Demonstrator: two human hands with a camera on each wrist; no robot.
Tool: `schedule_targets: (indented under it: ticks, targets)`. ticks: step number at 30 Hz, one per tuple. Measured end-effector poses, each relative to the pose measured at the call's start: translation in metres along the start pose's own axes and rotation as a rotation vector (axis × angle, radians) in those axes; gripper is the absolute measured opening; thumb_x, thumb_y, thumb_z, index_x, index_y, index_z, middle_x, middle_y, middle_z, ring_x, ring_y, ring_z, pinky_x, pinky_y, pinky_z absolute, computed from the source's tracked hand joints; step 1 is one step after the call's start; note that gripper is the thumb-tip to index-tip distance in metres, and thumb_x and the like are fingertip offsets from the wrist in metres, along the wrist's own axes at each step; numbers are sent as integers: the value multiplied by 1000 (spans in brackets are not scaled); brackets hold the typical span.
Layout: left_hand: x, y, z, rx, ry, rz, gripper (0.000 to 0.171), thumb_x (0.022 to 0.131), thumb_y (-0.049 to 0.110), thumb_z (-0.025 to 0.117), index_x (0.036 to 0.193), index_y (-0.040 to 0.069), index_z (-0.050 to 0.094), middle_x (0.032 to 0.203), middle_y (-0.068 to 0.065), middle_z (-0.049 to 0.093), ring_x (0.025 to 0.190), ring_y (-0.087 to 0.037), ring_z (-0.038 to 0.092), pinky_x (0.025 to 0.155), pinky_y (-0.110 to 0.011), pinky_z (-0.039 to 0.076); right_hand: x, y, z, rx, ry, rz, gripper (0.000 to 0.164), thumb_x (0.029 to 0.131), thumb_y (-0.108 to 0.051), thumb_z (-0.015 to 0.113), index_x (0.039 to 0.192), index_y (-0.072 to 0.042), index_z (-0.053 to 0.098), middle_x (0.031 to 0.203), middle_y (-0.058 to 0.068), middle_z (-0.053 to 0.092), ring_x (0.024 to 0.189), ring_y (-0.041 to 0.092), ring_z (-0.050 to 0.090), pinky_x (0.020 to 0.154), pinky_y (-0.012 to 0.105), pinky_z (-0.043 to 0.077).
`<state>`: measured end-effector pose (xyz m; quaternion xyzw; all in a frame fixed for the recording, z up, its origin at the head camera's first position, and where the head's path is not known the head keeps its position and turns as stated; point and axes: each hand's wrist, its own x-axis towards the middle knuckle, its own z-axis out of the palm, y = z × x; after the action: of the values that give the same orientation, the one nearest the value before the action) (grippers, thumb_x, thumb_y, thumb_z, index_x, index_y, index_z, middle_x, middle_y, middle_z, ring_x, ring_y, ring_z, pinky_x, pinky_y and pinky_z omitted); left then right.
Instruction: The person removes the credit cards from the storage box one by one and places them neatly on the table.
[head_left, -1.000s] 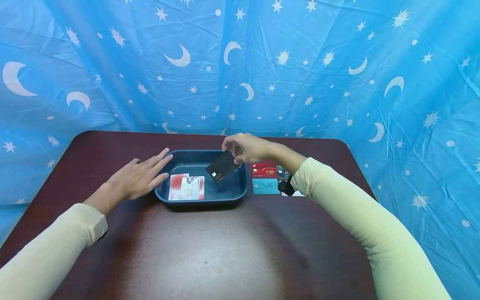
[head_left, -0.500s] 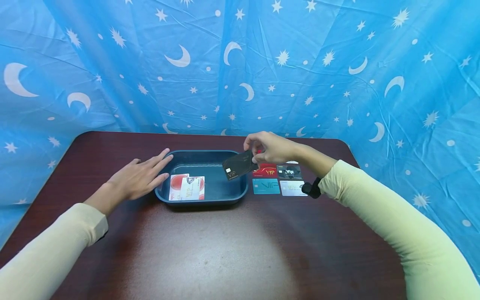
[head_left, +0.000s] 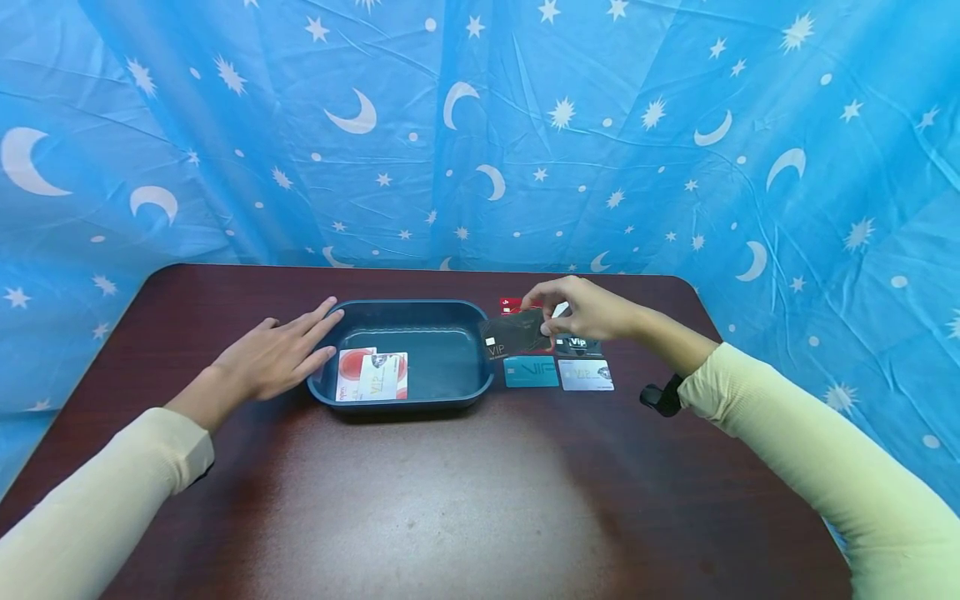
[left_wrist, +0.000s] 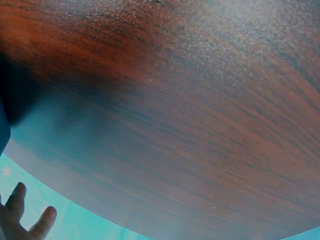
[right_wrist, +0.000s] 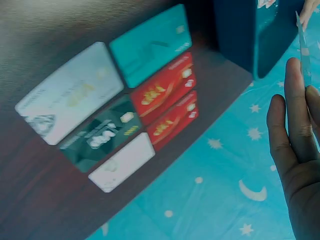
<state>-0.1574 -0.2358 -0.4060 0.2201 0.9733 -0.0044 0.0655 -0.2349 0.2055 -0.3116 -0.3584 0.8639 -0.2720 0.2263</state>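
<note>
My right hand [head_left: 588,308] pinches a black VIP card [head_left: 513,333] by its right end, between thumb and fingers. The card hangs just past the right rim of a dark blue tray [head_left: 446,362] and overlaps the red cards in the head view. In the right wrist view that card shows edge-on beside the fingertips [right_wrist: 294,70]. My left hand [head_left: 273,358] rests with straight, spread fingers on the tray's left rim. Inside the tray, a white VIP card [head_left: 384,377] partly covers a red-and-white card [head_left: 349,367].
Right of the tray, cards lie in two columns: teal [head_left: 531,372], silver-white [head_left: 586,375], dark green [right_wrist: 102,132], two red cards [right_wrist: 162,90] and a plain white card [right_wrist: 122,162]. The brown table [head_left: 420,500] ends at a blue star-patterned curtain [head_left: 525,125].
My right hand has moved right with the black card, from over the tray to over the card rows, uncovering the teal, silver-white and dark cards. My left hand has stayed put.
</note>
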Motion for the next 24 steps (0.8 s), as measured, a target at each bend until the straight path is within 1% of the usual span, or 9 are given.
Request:
schedule_targets:
  ticks: [1,5,7,12,15,17,21,24]
  targets:
    - [0,0,0,-2,-1,0,70,103,46,42,158,6,24,163,-21,19,139,-39,42,104,-67,36,-3,3,1,4,4,2,40,91,3,68,130,-3,60,85,5,65,102,22,67,90,45,51]
    - [-1,0,0,-4,-5,-3,70,103,46,42,158,6,23,163,-21,18,139,-39,41,105,-67,35,-14,15,6,41,20,22,39,90,5,68,128,-2,61,83,5,64,79,21,69,77,39,53]
    - [-1,0,0,-3,-6,-6,71,103,47,41,158,6,22,163,-21,18,139,-39,41,105,-67,35,-18,22,10,64,26,22,38,89,8,67,126,-1,61,79,6,64,75,22,69,74,36,53]
    - [0,0,-1,4,5,-5,71,103,48,41,158,7,22,163,-20,18,140,-39,41,104,-67,36,-28,39,21,109,29,24,38,88,12,66,124,2,60,77,6,63,71,24,72,74,33,56]
    - [0,0,-1,1,6,-4,71,103,47,41,158,7,23,163,-20,18,140,-39,40,104,-67,36,-31,47,28,134,18,23,38,88,12,66,125,3,59,77,7,64,72,29,73,77,32,58]
    - [0,0,-1,-2,3,-6,71,103,47,41,158,7,23,163,-20,18,140,-39,40,104,-67,36,-32,52,32,169,3,25,38,89,13,64,125,5,58,78,9,64,74,34,73,79,33,59]
    - [1,0,-1,-5,1,-7,71,103,47,41,158,6,23,163,-21,18,140,-39,40,104,-68,35,-35,59,40,211,-10,48,35,90,13,62,124,6,58,80,10,63,75,36,73,77,34,59]
    - [0,0,0,-3,-2,-10,71,103,48,41,158,6,23,163,-21,18,140,-39,40,104,-68,35,-37,64,47,215,-9,68,34,90,13,60,123,6,58,80,10,63,74,30,74,69,34,55]
